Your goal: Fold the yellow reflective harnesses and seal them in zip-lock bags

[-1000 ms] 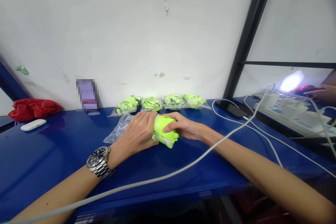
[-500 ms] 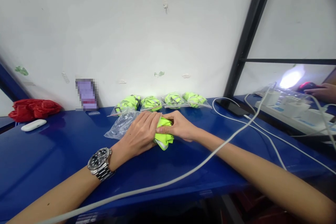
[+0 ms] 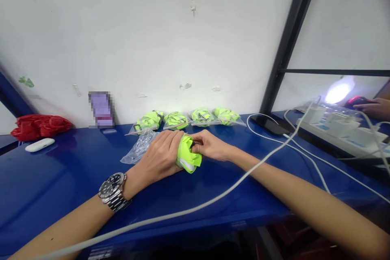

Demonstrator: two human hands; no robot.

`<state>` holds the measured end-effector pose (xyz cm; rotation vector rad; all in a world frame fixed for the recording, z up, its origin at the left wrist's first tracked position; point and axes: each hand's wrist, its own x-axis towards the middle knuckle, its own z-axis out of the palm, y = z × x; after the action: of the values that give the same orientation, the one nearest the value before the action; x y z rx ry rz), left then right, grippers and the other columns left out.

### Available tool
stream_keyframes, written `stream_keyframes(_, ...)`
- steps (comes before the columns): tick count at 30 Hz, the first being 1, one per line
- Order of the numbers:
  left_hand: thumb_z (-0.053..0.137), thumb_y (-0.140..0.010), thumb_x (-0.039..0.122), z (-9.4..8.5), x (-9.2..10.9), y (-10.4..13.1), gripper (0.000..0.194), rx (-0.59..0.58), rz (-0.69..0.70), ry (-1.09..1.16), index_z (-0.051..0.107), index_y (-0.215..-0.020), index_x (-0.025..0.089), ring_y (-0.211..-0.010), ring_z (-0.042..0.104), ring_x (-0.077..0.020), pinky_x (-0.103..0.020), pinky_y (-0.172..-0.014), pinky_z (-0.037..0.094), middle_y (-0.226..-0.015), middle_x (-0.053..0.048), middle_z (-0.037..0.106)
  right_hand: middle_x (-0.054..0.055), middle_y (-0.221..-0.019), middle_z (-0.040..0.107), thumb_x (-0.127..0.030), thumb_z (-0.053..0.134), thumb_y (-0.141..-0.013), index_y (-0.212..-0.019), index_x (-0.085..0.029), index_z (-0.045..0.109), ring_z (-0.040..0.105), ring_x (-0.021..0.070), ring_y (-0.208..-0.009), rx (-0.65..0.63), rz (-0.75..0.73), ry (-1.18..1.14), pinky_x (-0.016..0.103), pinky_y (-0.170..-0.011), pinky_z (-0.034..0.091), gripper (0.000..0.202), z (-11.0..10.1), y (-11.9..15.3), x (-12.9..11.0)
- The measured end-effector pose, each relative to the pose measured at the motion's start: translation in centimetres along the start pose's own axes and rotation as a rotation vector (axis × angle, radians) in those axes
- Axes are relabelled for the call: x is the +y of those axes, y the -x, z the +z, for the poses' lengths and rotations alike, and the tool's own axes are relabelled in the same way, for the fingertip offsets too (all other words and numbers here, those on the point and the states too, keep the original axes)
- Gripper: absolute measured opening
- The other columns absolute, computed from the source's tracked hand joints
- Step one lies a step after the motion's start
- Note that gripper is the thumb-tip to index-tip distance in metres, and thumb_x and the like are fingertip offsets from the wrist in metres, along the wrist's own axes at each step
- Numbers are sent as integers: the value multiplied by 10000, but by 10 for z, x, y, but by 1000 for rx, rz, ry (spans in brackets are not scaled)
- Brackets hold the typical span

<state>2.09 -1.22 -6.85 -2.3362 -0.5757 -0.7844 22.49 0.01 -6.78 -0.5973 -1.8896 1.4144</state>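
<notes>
- Cloth in bright yellow-green, with silvery strips, is bunched between a person's two hands over a blue table.
- Left hand, a steel watch at its wrist, wraps around the cloth's left side.
- Right hand pinches the right side between thumb and fingers, near the folds.
- Clear plastic bag lies on the table, partly hidden behind the left hand.
- Four bagged yellow-green bundles line the wall; a white cable crosses the foreground.
</notes>
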Motion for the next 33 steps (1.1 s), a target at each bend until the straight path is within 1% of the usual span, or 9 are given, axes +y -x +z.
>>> stream_keyframes(6, 551, -843, 363, -5, 11, -9, 465, -15, 17, -50, 499, -1182, 50, -960, 608, -329, -461, -830, 509, -1051, -203, 629, -32, -570, 514, -290, 634, -716, -741, -154, 742, 456, 136, -599, 359, -39, 348, 231, -557, 338, 175, 14, -10, 12)
stream_keyframes(9, 537, -856, 377, -6, 13, -10, 473, -64, 31, -26, 492, -1202, 57, -965, 613, -327, -468, -825, 510, -1067, -203, 630, -40, -510, 465, -223, 595, -725, -667, -153, 726, 429, 122, -551, 422, -34, 521, 227, -535, 302, 160, 16, -11, 11)
stream_keyframes(12, 558, -853, 378, -5, 7, -7, 573, -32, 0, -6, 418, -1299, 47, -978, 615, -321, -460, -834, 515, -1120, -209, 621, -23, -628, 568, -286, 633, -741, -764, -129, 715, 505, 140, -628, 225, -13, 352, 226, -572, 375, 178, 9, -5, -4)
stream_keyframes(15, 600, -841, 413, -3, -2, -2, 744, 0, 7, 30, 289, -1403, 38, -1026, 603, -321, -451, -858, 518, -1201, -228, 586, 25, -945, 649, -310, 695, -728, -1082, -145, 652, 589, 179, -867, -167, 26, 83, 258, -739, 466, 393, -3, 4, -19)
stream_keyframes(17, 618, -834, 431, -2, -5, 0, 819, 1, 14, 61, 224, -1441, 47, -1035, 601, -317, -447, -858, 521, -1205, -230, 582, 36, -1005, 644, -280, 745, -688, -1167, -157, 598, 596, 182, -882, -244, 29, 122, 264, -748, 474, 516, -7, 8, -22)
stream_keyframes(20, 608, -844, 413, -2, -4, 0, 845, 4, 19, 86, 159, -1474, 75, -1045, 599, -315, -457, -858, 522, -1180, -222, 595, 23, -872, 656, -269, 710, -733, -1099, -144, 617, 582, 165, -735, -121, -5, 368, 241, -634, 441, 398, -3, 7, -15)
stream_keyframes(24, 560, -866, 273, -3, 1, -2, 781, -7, 53, 105, 126, -1489, 87, -1035, 598, -297, -465, -884, 509, -1160, -198, 607, 2, -596, 600, -227, 614, -790, -857, -136, 669, 501, 132, -533, 60, -78, 734, 232, -526, 333, 125, 12, 3, -5)
stream_keyframes(30, 572, -842, 218, -8, 10, -8, 820, 50, 43, 141, 96, -1494, 71, -1062, 566, -305, -475, -902, 500, -1185, -209, 582, 62, -596, 657, -231, 530, -804, -729, -152, 684, 459, 130, -477, 369, -99, 964, 273, -533, 268, 188, 34, -2, -2)
stream_keyframes(33, 589, -841, 244, -10, 10, -9, 831, 43, 55, 154, 103, -1494, 79, -1065, 564, -306, -481, -909, 496, -1180, -203, 582, 79, -596, 658, -261, 536, -807, -721, -146, 681, 465, 139, -477, 446, -83, 1017, 285, -532, 250, 204, 38, -4, -2)
